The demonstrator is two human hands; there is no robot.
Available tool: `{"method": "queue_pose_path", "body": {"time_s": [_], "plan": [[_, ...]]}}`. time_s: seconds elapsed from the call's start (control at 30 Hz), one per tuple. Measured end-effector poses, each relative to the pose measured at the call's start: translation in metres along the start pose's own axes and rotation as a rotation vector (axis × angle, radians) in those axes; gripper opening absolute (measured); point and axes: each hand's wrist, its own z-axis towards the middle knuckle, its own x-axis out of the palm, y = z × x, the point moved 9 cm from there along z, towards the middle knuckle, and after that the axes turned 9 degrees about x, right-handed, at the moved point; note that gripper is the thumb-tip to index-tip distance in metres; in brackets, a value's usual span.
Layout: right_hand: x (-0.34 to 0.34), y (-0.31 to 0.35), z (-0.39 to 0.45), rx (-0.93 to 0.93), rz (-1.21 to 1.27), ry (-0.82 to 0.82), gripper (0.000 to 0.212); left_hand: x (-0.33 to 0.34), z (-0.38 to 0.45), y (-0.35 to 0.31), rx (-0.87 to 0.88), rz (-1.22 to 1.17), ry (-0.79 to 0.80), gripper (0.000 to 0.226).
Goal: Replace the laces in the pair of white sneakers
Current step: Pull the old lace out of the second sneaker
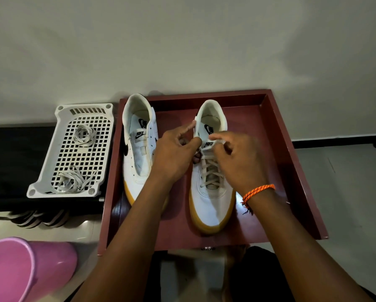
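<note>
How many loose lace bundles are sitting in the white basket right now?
2: one coiled lace bundle near the far end of the white basket, one tangled lace bundle at the near end. None seem hidden.

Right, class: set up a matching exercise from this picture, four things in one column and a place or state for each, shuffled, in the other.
Things
1. white sneaker on the left
2. white sneaker on the right
3. white perforated plastic basket
4. dark red wooden tray

States
A. holds loose laces
B. carries both shoes
C. no lace
D. laced, both hands on it

Pairs: 1-C, 2-D, 3-A, 4-B
</note>
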Motion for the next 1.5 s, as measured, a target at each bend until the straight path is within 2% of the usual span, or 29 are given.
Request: {"method": "queue_pose_path", "body": {"time_s": [0.1,0.37,0.5,0.63,0.73,0.8,0.93,1.03,1.1,1.33,1.43,1.5], "plan": [[0.023,0.003,-0.007,-0.073,-0.136,0.077,0.020,-0.001,0.001,0.001,0.013,0.043,-0.008,0.051],[0.013,-0.004,0.002,-0.001,-0.097,0.061,0.028,0.001,0.000,-0.008,0.067,0.216,-0.046,0.059],[0.012,-0.005,0.003,0.009,-0.087,0.070,0.029,0.000,0.000,-0.006,0.059,0.170,-0.014,0.056],[-0.002,-0.007,0.006,0.026,-0.087,-0.038,0.022,0.002,-0.002,-0.004,0.018,0.106,0.006,0.054],[-0.012,-0.004,0.004,0.015,-0.117,-0.116,0.017,0.006,-0.002,0.000,-0.015,0.095,0.019,0.037],[-0.008,0.001,0.001,-0.033,-0.089,-0.077,0.015,0.004,-0.001,0.000,-0.018,0.121,0.007,0.039],[0.017,0.007,-0.008,-0.096,-0.110,0.081,0.030,0.004,-0.001,-0.001,0.003,0.137,0.027,0.052],[0.021,0.005,-0.009,-0.097,-0.139,0.099,0.022,0.006,0.001,-0.001,0.016,0.129,0.041,0.053],[0.017,0.002,-0.003,-0.071,-0.118,0.102,0.026,0.007,0.001,0.001,0.010,0.103,0.043,0.054],[-0.025,-0.002,0.005,-0.009,-0.005,-0.135,0.018,0.005,0.000,0.002,-0.021,0.059,0.024,0.050],[-0.001,0.005,-0.001,-0.051,-0.008,0.026,0.026,0.001,-0.002,-0.002,-0.015,0.092,0.000,0.037],[0.017,0.008,-0.009,-0.089,-0.135,0.108,0.026,0.000,-0.003,-0.003,-0.013,0.097,-0.011,0.031]]}}
